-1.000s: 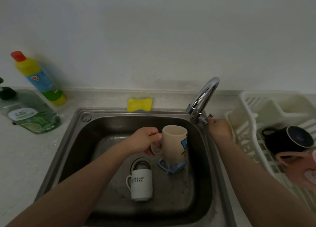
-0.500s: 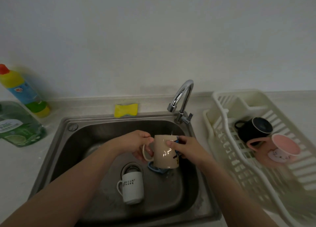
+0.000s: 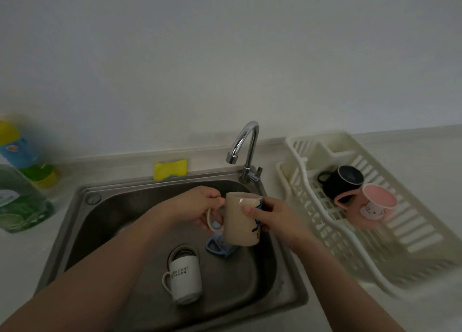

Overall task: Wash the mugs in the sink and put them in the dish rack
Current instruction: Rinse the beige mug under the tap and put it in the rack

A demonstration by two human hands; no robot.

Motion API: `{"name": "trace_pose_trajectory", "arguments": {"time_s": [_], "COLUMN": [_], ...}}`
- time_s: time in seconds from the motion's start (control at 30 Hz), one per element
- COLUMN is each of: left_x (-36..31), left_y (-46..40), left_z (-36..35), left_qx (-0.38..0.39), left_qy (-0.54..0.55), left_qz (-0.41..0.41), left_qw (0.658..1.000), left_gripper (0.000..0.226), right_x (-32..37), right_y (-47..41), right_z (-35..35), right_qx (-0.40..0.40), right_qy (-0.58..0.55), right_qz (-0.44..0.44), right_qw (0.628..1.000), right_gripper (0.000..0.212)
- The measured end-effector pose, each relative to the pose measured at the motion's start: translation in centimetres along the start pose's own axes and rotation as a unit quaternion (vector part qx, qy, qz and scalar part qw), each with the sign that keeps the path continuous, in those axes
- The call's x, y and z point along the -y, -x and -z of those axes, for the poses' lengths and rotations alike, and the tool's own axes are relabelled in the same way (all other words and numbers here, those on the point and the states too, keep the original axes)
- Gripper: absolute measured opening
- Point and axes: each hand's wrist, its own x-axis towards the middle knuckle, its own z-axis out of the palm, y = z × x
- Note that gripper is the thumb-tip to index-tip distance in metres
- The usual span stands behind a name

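Head view: left hand [image 3: 197, 206] has its fingers hooked on the handle of the beige mug [image 3: 241, 219] while the right hand [image 3: 268, 219] wraps its side, holding it over the sink [image 3: 105, 194] near the back edge, probably steadying it for rubbing. White mug [image 3: 185, 279] sits in the basin waiting; black mug [image 3: 342, 181] and pink mug [image 3: 370, 206] are already in the dish rack [image 3: 412, 231] on the desk's right side.

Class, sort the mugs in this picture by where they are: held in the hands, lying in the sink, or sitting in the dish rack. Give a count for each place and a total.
Held in the hands: 1, the beige mug
Lying in the sink: 2, the white mug and the blue mug
In the dish rack: 2, the black mug and the pink mug
Total: 5
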Motion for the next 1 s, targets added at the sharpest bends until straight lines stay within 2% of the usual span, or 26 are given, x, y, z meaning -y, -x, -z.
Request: {"name": "trace_pose_trajectory", "arguments": {"time_s": [0.07,0.2,0.33,0.5,0.63,0.8,0.87,1.0], "left_x": [-2.9,-9.8,-15.2,-17.3,-17.1,-16.3,-16.1,-15.7], "left_y": [-0.6,-3.4,-7.6,-12.3,-14.9,-17.1,-17.6,-18.2], "left_z": [-1.4,-6.3,-13.0,-20.7,-24.7,-26.5,-27.1,-27.6], "left_qx": [-0.005,0.016,0.084,0.153,0.156,0.172,0.170,0.166], "left_qy": [-0.029,-0.096,-0.127,-0.126,-0.141,-0.137,-0.133,-0.149], "left_qz": [-0.046,-0.151,-0.186,-0.137,-0.110,-0.067,-0.051,-0.031], "left_qw": [0.998,0.984,0.971,0.970,0.971,0.973,0.975,0.974], "left_gripper": [0.019,0.015,0.018,0.023,0.025,0.021,0.029,0.032], "right_x": [0.6,1.4,-0.2,-4.2,-7.1,-9.2,-9.6,-9.7], "right_y": [1.6,5.8,9.2,10.3,9.7,8.4,8.0,7.1], "right_z": [3.0,10.6,18.1,24.7,27.2,28.7,28.9,28.8], "right_qx": [-0.034,-0.101,-0.210,-0.244,-0.239,-0.215,-0.203,-0.166], "right_qy": [0.011,0.065,0.138,0.233,0.263,0.287,0.306,0.381], "right_qz": [0.041,0.096,0.061,-0.024,-0.060,-0.095,-0.110,-0.143], "right_qw": [0.999,0.988,0.966,0.941,0.933,0.929,0.924,0.898], "right_gripper": [0.031,0.058,0.054,0.053,0.055,0.058,0.056,0.051]}}
